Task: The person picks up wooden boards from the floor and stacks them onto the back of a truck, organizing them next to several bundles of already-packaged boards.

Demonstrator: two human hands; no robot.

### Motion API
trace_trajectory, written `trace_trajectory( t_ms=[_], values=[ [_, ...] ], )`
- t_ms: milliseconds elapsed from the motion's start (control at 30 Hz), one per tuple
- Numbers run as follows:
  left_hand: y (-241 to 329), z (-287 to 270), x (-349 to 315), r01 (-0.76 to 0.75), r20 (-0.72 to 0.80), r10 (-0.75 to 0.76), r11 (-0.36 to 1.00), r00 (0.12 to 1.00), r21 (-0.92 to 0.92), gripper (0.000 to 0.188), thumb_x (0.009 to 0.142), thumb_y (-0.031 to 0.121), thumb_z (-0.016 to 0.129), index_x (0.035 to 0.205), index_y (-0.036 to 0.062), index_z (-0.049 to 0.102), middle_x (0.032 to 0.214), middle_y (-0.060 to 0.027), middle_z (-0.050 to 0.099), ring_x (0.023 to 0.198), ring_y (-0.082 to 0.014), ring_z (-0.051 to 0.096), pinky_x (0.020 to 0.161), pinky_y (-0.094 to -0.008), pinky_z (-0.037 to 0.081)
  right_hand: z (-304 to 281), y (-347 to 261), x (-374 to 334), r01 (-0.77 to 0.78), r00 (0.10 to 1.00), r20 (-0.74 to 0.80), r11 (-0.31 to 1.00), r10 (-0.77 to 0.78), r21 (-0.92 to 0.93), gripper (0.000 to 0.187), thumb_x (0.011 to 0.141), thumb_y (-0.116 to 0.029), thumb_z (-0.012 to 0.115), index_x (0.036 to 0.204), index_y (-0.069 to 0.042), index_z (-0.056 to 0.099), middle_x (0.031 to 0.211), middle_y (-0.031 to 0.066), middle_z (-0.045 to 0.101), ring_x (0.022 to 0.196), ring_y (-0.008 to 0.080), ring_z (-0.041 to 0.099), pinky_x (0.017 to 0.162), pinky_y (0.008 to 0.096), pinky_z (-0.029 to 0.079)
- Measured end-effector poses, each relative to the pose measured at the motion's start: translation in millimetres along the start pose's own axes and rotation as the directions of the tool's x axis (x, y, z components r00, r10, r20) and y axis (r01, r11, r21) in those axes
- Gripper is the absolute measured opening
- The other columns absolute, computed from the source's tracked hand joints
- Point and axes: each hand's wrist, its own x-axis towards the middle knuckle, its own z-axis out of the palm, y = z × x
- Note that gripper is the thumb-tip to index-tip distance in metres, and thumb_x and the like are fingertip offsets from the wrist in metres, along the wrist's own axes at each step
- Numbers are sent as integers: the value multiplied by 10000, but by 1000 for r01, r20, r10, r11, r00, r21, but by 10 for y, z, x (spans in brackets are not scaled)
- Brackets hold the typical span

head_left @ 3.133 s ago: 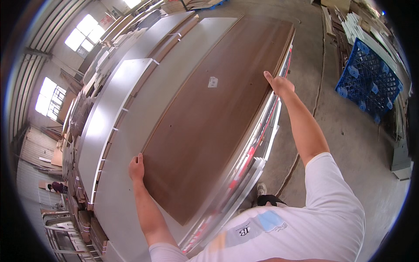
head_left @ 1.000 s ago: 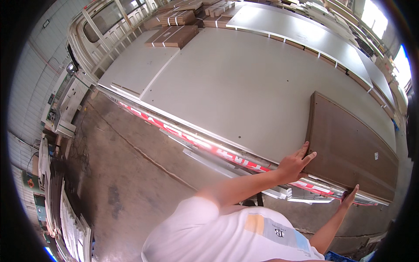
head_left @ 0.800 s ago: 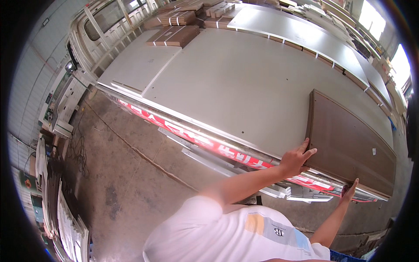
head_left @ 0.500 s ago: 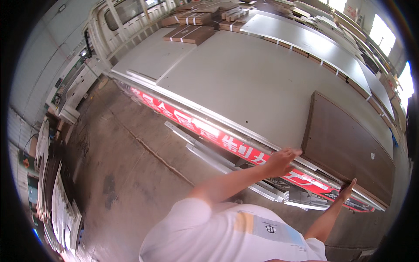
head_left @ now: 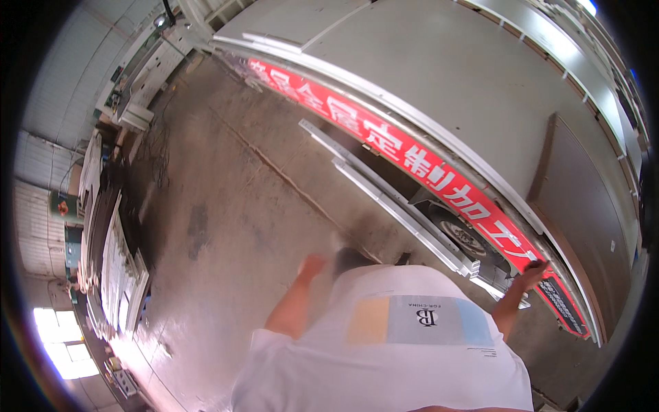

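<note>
One large grey machine table (head_left: 439, 75) fills the upper right, its long axis running from the upper left down to the lower right. Along its near edge runs one red banner strip (head_left: 419, 172) with white lettering, following that same slant. Below the strip, two pale metal rails (head_left: 384, 199) lie side by side on the concrete floor (head_left: 226, 206), parallel to the table edge. One wheel (head_left: 461, 235) shows under the table, just behind the rails.

One brown wood panel (head_left: 583, 199) lies flat on the table top at its lower-right end. Its long axis follows the table's length, one short end pointing to the upper left and the other toward the lower right, and its near long side sits just above the red strip.

Far from the table, at the left rim, one stack of pale sheets (head_left: 113, 261) leans on edge.

Two hands show. The right hand (head_left: 530, 275) rests on the table edge at the red strip, just below the panel's near side, fingers curled over the rim; whether they touch the panel itself I cannot tell. The left hand (head_left: 312, 264) hangs free over the floor, well apart from the table, blurred, so its opening cannot be told.
</note>
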Motion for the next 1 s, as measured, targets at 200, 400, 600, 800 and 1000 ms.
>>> trace_trajectory(
  t_ms=[200,400,600,800,1000],
  values=[
    [-305,403,-659,472,512,-318,858,798,-204,257,956,223,569,1070,117,774,1128,-131,750,1065,-318,718,885,-482,591,1307,449,-2193,223,676,733,969,-74,-107,411,1047,-335,456,734,-103,588,575,31,512,514,127,501,501,317,372],
    [-721,120,-866,752,429,-645,378,633,-540,352,932,348,600,1146,104,736,1156,-171,735,1095,-423,691,957,-524,554,3025,-540,-4179,507,-13,1000,861,-27,30,339,1024,-309,580,828,-46,664,674,88,654,604,188,650,604,368,508],
    [-2280,-793,-544,628,556,-426,740,714,-239,262,970,259,630,1167,127,742,1186,-97,737,1087,-300,689,888,-449,563,4282,-1437,-5538,584,-128,967,771,-220,252,365,1021,-323,629,792,-39,627,706,144,674,660,344,673,617,417,503],
    [-4180,-885,-103,466,91,-709,356,699,-810,230,1025,200,598,1160,55,715,1033,-78,769,882,-147,726,711,-302,557,5245,-1804,-6277,552,-175,933,754,-313,357,332,1042,-284,624,852,-30,721,586,22,550,538,104,489,526,319,389],
    [-5098,-1880,1292,401,170,-665,210,727,-892,282,1027,189,625,1262,42,674,1081,-92,761,941,-182,726,808,-322,572,6398,-2358,-6835,241,-102,983,955,-152,173,296,1032,-282,647,933,-23,751,706,-63,570,685,32,488,578,274,377]
  ],
)
